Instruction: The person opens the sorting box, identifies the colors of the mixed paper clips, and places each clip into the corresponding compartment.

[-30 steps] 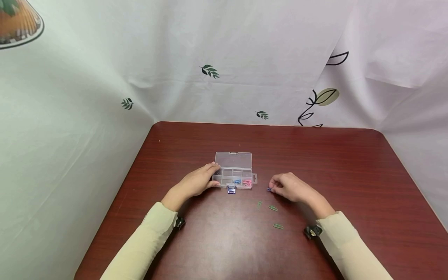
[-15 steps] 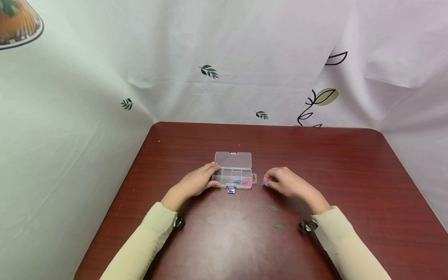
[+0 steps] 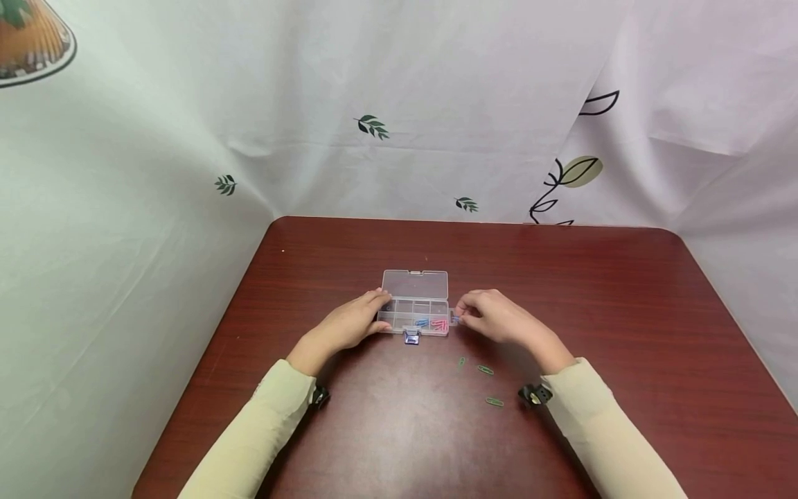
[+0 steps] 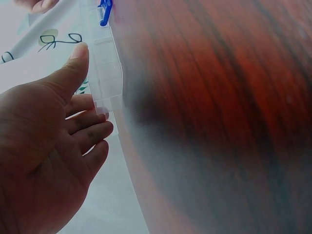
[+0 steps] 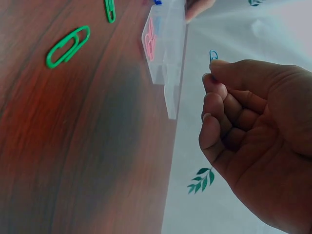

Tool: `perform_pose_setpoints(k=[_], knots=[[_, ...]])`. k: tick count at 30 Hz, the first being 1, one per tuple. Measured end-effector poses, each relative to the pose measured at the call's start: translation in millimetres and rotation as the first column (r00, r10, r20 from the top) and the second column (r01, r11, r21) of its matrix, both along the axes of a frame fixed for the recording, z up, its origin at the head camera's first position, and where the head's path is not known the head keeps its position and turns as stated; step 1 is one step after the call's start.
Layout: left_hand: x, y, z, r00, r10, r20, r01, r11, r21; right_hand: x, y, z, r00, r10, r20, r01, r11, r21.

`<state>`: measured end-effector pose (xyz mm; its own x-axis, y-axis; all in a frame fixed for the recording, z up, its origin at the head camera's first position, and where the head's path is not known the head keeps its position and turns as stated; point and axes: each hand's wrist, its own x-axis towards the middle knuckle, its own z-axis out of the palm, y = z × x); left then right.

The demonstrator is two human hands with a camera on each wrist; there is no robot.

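Note:
A clear plastic compartment box [image 3: 404, 321] stands on the table with its lid [image 3: 414, 285] raised at the back. Blue paper clips [image 3: 422, 323] and pink paper clips [image 3: 440, 324] lie in separate front compartments. My left hand [image 3: 344, 324] holds the box's left end, thumb at the front and fingers behind. Between thumb and forefinger, my right hand [image 3: 503, 322] pinches a blue paper clip [image 5: 213, 54], just beside the box's right end. Part of that clip is hidden by the fingertips.
Three green paper clips lie loose in front of the right hand, among them a near one [image 3: 494, 401] and a middle one [image 3: 485, 370]. A blue latch [image 3: 411, 338] sticks out from the box front. White cloth [image 3: 399, 159] hangs behind the table [image 3: 349, 242].
My right hand has moved left and away from me, bringing the blue paper clip up to the box's right end. The left hand and the box have stayed in place.

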<state>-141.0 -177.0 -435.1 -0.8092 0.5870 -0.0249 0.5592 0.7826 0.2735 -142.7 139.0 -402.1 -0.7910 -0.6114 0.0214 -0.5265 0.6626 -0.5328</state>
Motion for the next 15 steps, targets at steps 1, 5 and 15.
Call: perform_pose_setpoints(k=[1,5,15], knots=[[0.0,0,-0.1,1.000,0.002,0.003,-0.002,1.000,-0.001,-0.5,-1,0.2,1.000,0.003,-0.002,-0.003,1.000,-0.002],[0.2,0,0.2,1.000,0.007,0.010,-0.007,1.000,-0.006,-2.0,-7,1.4,1.000,0.005,-0.001,-0.005,1.000,-0.013],[-0.3,0,0.0,1.000,0.012,0.023,-0.012,1.000,-0.010,-5.1,-23,6.0,0.999,0.019,-0.035,-0.020,0.999,-0.034]])
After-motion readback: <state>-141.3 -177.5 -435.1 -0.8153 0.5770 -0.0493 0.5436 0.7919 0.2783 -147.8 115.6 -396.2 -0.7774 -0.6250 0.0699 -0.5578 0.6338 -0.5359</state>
